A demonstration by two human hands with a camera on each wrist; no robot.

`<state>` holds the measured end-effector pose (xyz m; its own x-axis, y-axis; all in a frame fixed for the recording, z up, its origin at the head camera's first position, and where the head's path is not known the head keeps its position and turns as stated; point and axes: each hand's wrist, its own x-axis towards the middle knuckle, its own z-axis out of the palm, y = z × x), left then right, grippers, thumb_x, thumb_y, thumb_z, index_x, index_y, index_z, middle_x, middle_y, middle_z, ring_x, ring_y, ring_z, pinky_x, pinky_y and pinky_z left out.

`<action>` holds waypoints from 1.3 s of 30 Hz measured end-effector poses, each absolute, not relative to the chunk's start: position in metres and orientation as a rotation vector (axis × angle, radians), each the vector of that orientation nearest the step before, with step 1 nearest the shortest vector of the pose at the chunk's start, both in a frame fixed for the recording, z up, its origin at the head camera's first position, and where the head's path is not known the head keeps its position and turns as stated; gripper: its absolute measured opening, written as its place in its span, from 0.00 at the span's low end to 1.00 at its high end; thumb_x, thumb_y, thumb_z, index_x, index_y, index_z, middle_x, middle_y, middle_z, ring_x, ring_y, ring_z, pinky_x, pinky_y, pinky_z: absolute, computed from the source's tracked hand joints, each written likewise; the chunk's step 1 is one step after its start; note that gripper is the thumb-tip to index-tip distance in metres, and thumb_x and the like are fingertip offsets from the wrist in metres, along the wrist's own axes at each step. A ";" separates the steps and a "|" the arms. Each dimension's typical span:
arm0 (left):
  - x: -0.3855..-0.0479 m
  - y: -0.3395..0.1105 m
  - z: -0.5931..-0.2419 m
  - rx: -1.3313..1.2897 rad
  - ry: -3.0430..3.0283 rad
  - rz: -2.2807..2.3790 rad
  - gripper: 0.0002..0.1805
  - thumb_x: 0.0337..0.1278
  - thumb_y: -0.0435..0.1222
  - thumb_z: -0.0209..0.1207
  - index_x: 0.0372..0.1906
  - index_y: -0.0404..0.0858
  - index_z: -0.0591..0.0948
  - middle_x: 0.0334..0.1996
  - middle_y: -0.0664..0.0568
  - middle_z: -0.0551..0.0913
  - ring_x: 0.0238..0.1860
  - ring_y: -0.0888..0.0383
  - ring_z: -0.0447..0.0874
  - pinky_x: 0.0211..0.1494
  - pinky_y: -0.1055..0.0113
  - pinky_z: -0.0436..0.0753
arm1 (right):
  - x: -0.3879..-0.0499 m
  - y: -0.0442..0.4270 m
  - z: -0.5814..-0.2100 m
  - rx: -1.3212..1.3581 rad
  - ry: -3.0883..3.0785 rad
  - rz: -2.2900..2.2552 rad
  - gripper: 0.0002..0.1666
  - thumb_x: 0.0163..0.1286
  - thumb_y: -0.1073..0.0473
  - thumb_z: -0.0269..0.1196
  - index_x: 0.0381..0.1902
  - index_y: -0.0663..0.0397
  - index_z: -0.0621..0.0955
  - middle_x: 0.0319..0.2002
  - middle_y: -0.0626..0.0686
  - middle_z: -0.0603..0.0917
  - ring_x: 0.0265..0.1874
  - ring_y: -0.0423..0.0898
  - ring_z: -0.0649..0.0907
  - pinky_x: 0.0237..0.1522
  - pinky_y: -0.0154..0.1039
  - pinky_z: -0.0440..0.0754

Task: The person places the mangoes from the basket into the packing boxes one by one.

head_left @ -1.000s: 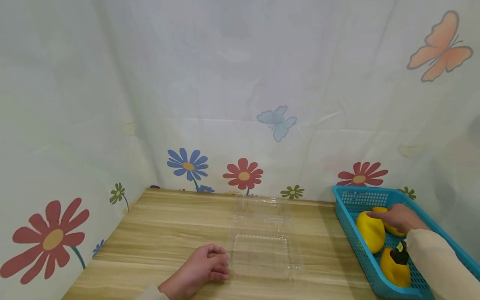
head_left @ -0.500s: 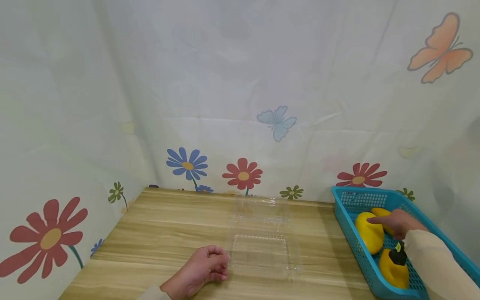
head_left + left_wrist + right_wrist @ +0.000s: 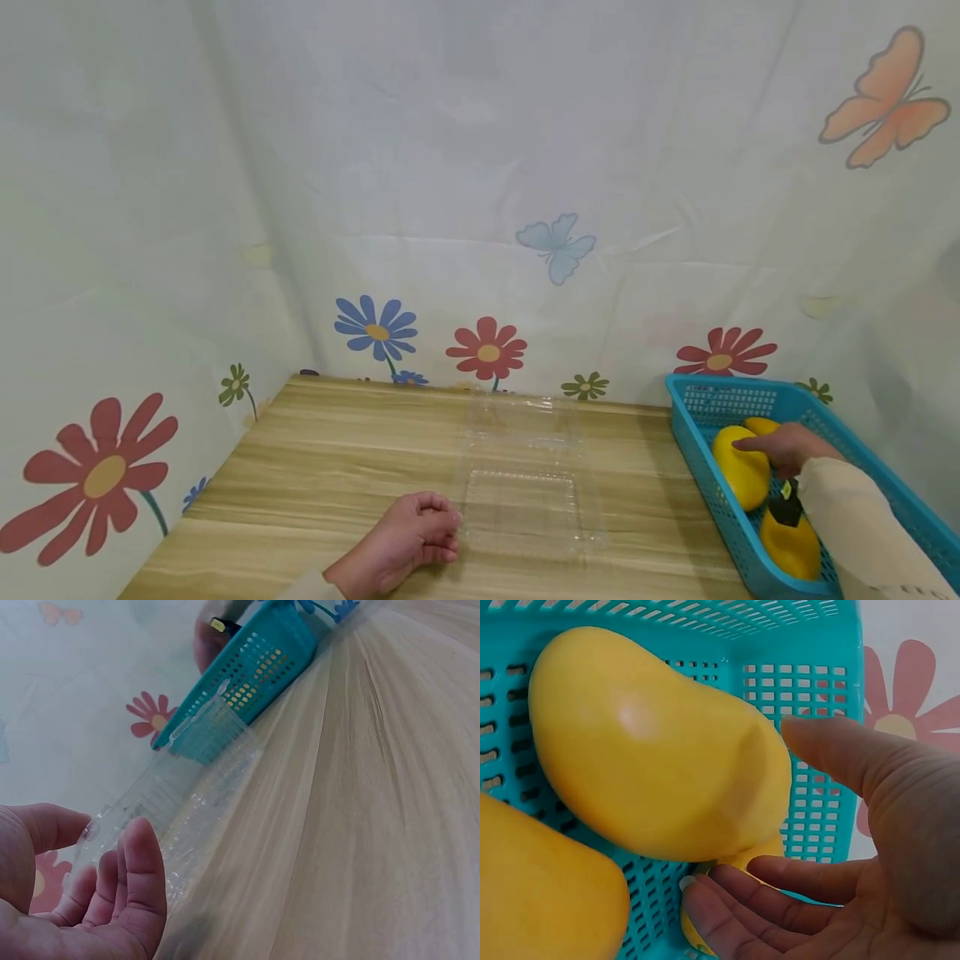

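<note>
My right hand [image 3: 787, 448] reaches into a blue plastic basket [image 3: 708, 492] at the right. Its thumb is at the end of a yellow mango [image 3: 652, 742], and its other fingers extend beside and below that end. A second mango [image 3: 540, 892] lies nearer in the basket, and part of a third yellow fruit [image 3: 694, 930] shows behind my fingers. My left hand [image 3: 408, 537] rests by the left edge of a clear plastic clamshell box [image 3: 521, 508], lid laid back. In the left wrist view, thumb and loosely bent fingers stand apart around the box's corner.
The wood-grain table [image 3: 337, 442] runs back to a white curtain [image 3: 450, 167] printed with flowers and butterflies. The basket's raised, perforated walls surround the fruit. A small black device [image 3: 786, 507] sits by my right wrist.
My right hand has shifted slightly, its fingers lowering beside the mango. My left hand and the clear box have stayed in place.
</note>
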<state>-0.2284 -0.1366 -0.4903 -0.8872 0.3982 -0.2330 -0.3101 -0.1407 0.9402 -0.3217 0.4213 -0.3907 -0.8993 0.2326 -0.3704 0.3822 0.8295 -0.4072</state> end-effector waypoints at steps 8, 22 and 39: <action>-0.227 -0.137 -0.489 0.093 1.661 2.084 0.08 0.66 0.30 0.61 0.44 0.36 0.73 0.32 0.52 0.83 0.32 0.61 0.86 0.39 0.68 0.89 | -0.329 0.422 -0.398 0.467 2.644 -0.778 0.52 0.67 0.38 0.67 0.58 0.86 0.64 0.43 0.71 0.79 0.41 0.61 0.80 0.44 0.48 0.87; -0.227 -0.138 -0.488 0.101 1.636 2.096 0.09 0.65 0.29 0.61 0.45 0.34 0.73 0.33 0.53 0.83 0.33 0.61 0.86 0.39 0.69 0.88 | -0.334 0.416 -0.401 0.590 2.577 -0.833 0.52 0.64 0.36 0.69 0.57 0.80 0.64 0.40 0.66 0.79 0.41 0.60 0.79 0.43 0.45 0.86; -0.229 -0.138 -0.490 0.095 1.641 2.103 0.10 0.64 0.30 0.64 0.44 0.35 0.74 0.31 0.53 0.82 0.33 0.61 0.85 0.38 0.69 0.88 | -0.335 0.402 -0.402 0.675 2.535 -0.867 0.51 0.68 0.36 0.66 0.57 0.80 0.62 0.44 0.71 0.77 0.46 0.64 0.78 0.49 0.49 0.85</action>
<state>-0.2293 -0.1379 -0.4900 -0.8882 0.3996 -0.2269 -0.3172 -0.1759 0.9319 -0.3354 0.4024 -0.4019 -0.8139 0.3165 -0.4872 0.5486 0.6946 -0.4653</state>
